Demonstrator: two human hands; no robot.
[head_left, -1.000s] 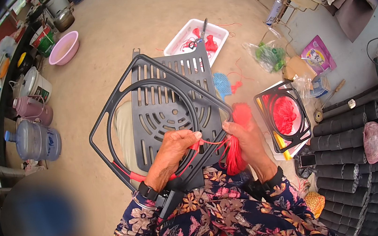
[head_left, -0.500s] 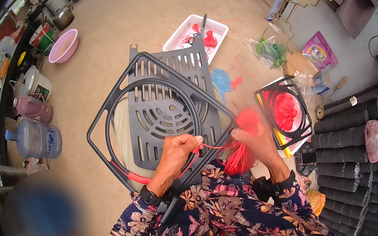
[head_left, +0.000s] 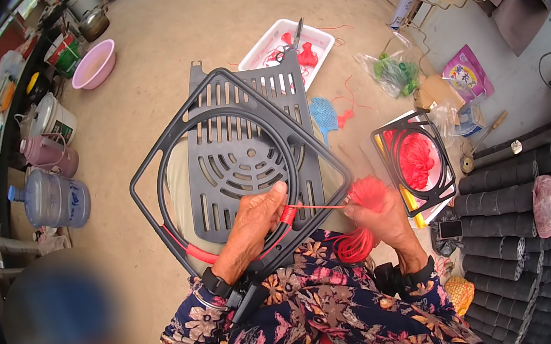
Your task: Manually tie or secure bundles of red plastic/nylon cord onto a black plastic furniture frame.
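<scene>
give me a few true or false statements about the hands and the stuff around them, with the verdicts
1. The right hand holds a loose bundle of thin red cord. True.
2. The thin red strand beside it hangs in a deep loop. False: the strand runs nearly straight.
3. The left hand is on the inner ring of a square black plastic frame. True.
4. The round pink plastic basin is right of the white rectangular plastic tray. False: the basin is left of the tray.
</scene>
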